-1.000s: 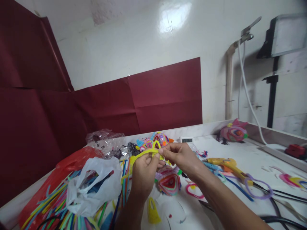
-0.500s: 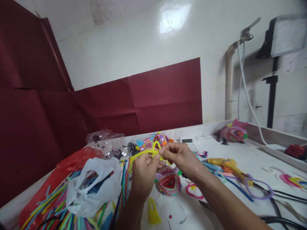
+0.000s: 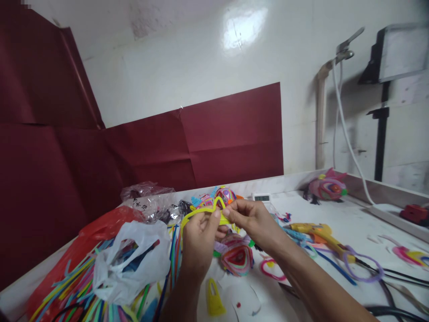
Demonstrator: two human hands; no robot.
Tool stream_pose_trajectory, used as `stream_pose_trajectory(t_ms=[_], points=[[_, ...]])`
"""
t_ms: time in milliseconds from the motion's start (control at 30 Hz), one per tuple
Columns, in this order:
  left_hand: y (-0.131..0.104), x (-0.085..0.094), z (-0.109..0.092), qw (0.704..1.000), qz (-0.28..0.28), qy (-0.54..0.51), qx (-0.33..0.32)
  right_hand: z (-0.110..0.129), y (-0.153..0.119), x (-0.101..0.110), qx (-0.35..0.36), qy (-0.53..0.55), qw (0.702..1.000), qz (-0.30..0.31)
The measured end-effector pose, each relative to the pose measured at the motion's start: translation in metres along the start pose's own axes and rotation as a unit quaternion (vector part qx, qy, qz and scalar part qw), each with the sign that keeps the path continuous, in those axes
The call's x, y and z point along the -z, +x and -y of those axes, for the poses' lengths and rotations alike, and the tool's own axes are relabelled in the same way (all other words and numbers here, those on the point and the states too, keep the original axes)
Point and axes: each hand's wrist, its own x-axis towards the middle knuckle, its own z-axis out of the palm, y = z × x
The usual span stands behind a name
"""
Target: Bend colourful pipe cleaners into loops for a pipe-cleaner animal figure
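Observation:
A fuzzy yellow pipe cleaner (image 3: 197, 211), bent into a narrow loop near its middle, is pinched between both hands above the table. My left hand (image 3: 201, 239) is closed on it with the thumb on top; one end curves down past the knuckles. My right hand (image 3: 253, 219) grips it just right of the loop between thumb and fingertips. Below the hands lies a red and pink fish-like piece (image 3: 237, 256) of coiled pipe cleaners. Nearer me rests a flat yellow triangular piece (image 3: 215, 298) with an opening in it.
At left, a white plastic bag (image 3: 134, 255) lies over many coloured pipe cleaners on a red bag (image 3: 100, 228). A yellow glue gun (image 3: 321, 235) and a purple ring (image 3: 363, 268) lie right. A finished fish (image 3: 328, 187) sits in the back corner, near a power strip (image 3: 395, 217).
The yellow pipe cleaner's loop has tilted and sits slightly differently at the fingertips. Both hands stay in nearly the same place, still pinching it. The view has shifted slightly.

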Motion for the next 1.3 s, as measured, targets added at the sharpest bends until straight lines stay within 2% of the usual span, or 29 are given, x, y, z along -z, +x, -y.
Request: stream_pose_trajectory(t_ms=[233, 600, 767, 1100, 1300], points=[[0.001, 0.002, 0.004, 0.999, -0.04, 0.008, -0.003, -0.003, -0.002, -0.002, 0.011, -0.023, 1.0, -0.01], [0.0, -0.005, -0.001, 0.991, -0.073, -0.106, 0.026, -0.011, -0.001, -0.002, 0.066, -0.064, 0.996, -0.019], [-0.002, -0.004, -0.001, 0.99, -0.083, -0.107, 0.039, -0.013, -0.001, -0.001, 0.067, -0.069, 0.995, -0.02], [-0.002, -0.004, 0.002, 0.991, -0.085, -0.105, 0.012, -0.013, -0.001, -0.002, 0.054, -0.044, 0.998, -0.004], [-0.003, -0.003, -0.002, 0.987, -0.055, -0.147, 0.037, -0.011, -0.002, -0.002, 0.048, -0.043, 0.998, 0.005]])
